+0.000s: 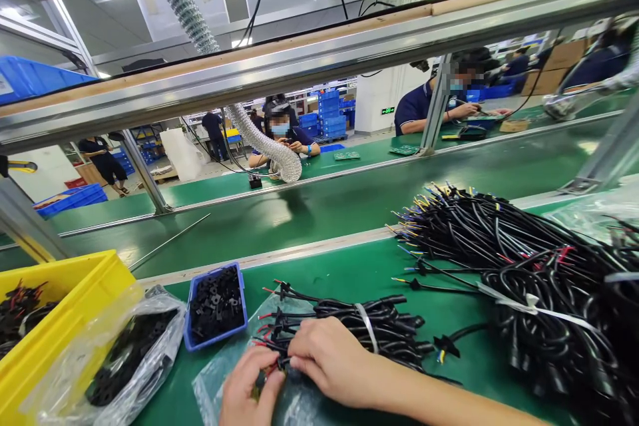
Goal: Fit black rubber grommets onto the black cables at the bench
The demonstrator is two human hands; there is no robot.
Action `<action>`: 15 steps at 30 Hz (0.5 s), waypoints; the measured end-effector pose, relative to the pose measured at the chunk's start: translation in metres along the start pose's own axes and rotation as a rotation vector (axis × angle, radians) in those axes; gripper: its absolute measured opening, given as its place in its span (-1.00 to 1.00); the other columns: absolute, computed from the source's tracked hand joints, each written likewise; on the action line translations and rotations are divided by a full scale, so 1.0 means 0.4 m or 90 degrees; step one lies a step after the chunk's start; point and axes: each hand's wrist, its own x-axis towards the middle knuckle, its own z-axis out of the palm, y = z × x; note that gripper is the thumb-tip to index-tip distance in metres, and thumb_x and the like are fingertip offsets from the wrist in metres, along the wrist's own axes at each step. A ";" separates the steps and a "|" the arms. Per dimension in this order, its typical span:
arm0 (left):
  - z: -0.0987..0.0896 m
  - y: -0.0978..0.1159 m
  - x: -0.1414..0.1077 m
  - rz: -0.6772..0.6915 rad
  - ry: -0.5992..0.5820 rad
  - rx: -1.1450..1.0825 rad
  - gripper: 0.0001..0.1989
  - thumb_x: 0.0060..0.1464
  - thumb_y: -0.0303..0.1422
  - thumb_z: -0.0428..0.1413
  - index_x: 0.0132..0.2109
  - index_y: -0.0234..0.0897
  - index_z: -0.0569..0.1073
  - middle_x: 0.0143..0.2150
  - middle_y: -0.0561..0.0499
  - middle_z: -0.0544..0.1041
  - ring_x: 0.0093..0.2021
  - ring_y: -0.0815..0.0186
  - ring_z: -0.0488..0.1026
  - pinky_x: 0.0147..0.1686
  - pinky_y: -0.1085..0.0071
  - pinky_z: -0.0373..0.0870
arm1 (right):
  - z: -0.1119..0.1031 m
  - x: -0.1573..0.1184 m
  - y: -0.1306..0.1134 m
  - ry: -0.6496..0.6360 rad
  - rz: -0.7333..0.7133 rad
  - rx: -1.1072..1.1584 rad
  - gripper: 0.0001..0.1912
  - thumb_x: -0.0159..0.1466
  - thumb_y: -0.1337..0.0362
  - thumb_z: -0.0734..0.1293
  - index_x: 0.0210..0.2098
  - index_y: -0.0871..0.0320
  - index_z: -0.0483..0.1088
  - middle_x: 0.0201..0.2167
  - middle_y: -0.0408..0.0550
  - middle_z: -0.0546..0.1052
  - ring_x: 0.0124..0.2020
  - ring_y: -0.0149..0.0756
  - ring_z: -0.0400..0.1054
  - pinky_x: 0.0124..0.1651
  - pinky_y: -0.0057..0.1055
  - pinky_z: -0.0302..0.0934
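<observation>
My left hand (249, 383) is closed in a pinch around the red wire ends of a black cable; a small dark piece by the fingertips is partly hidden. Close against it, my right hand (332, 361) grips the same cable, thumb and fingers together. Behind the hands lies a bundle of black cables (344, 311) with red wire ends and black clips, bound by a white tie (367, 327). Clear plastic sheeting (212, 379) spreads beneath the hands. A blue bin (243, 303) of small black plastic parts stands to the left of the bundle.
A yellow crate (94, 273) and a clear bag (164, 346) of black parts sit at left. Large piles of black cables (499, 233) fill the right. A metal rail (279, 255) borders the green belt (319, 203). Co-workers (414, 110) sit across.
</observation>
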 end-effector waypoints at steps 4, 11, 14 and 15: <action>-0.013 0.003 0.004 0.129 -0.074 0.095 -0.87 0.02 -0.45 0.12 -0.24 -0.22 0.52 -0.28 -0.05 0.56 -0.24 0.24 0.49 -0.17 0.43 0.44 | -0.009 0.001 -0.003 -0.025 -0.011 0.003 -0.83 0.21 0.34 0.23 -0.47 0.14 0.41 -0.49 -0.18 0.51 -0.43 -0.37 0.34 -0.43 -0.50 -0.01; 0.013 0.030 -0.006 0.218 -0.007 0.080 -0.80 0.12 -0.50 0.01 -0.21 -0.24 0.52 -0.30 -0.10 0.56 -0.23 0.21 0.48 -0.11 0.29 0.39 | -0.014 0.002 -0.004 -0.061 -0.016 0.010 -0.81 0.21 0.32 0.22 -0.47 0.13 0.43 -0.51 -0.17 0.51 -0.44 -0.35 0.36 -0.42 -0.50 0.01; 0.027 0.040 -0.007 0.199 -0.004 0.046 -0.81 0.12 -0.46 0.01 -0.26 -0.24 0.53 -0.35 -0.08 0.56 -0.28 0.22 0.48 -0.19 0.32 0.41 | -0.008 -0.001 -0.004 -0.060 -0.025 0.015 -0.82 0.20 0.34 0.23 -0.47 0.13 0.43 -0.53 -0.18 0.51 -0.47 -0.36 0.35 -0.43 -0.50 0.01; 0.030 0.041 -0.006 0.190 -0.006 0.036 -0.82 0.12 -0.45 0.01 -0.28 -0.24 0.53 -0.36 -0.08 0.56 -0.29 0.22 0.47 -0.21 0.32 0.42 | -0.006 -0.002 -0.005 -0.057 -0.027 0.015 -0.83 0.19 0.35 0.23 -0.48 0.13 0.42 -0.53 -0.19 0.50 -0.48 -0.37 0.34 -0.43 -0.50 0.00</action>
